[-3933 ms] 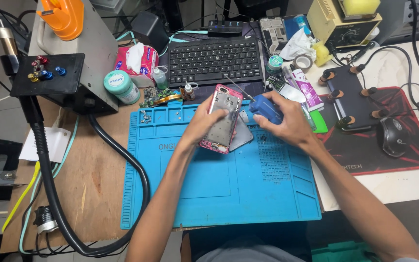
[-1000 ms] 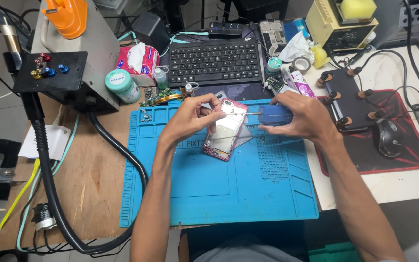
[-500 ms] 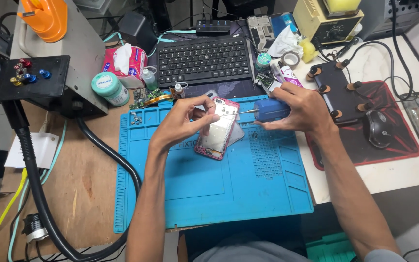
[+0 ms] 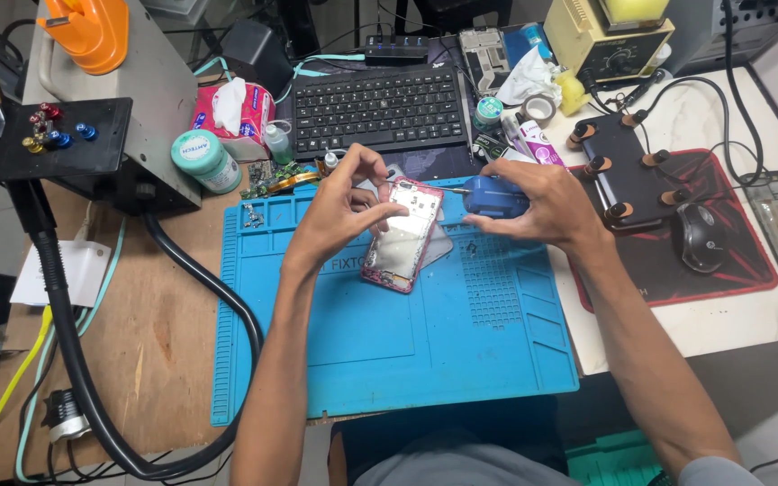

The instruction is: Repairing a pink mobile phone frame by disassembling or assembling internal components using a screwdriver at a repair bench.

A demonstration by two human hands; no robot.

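I'm tilting the opened phone (image 4: 400, 236) higher in my left hand (image 4: 344, 211) now, right hand (image 4: 542, 202) gripping the blue driver (image 4: 493, 196) at its top edge.

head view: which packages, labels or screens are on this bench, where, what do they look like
Red and white tissue packet: behind the blue mat, left of the keyboard.
Round green-lidded tub: front-left of the packet, printed label.
White and purple tube: right of the keyboard, lying flat.

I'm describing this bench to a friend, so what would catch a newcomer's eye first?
Probably the opened pink-edged phone at the middle of the blue work mat, steadied by the left hand. The right hand holds a blue screwdriver against its top end. An orange cap glows at far left.
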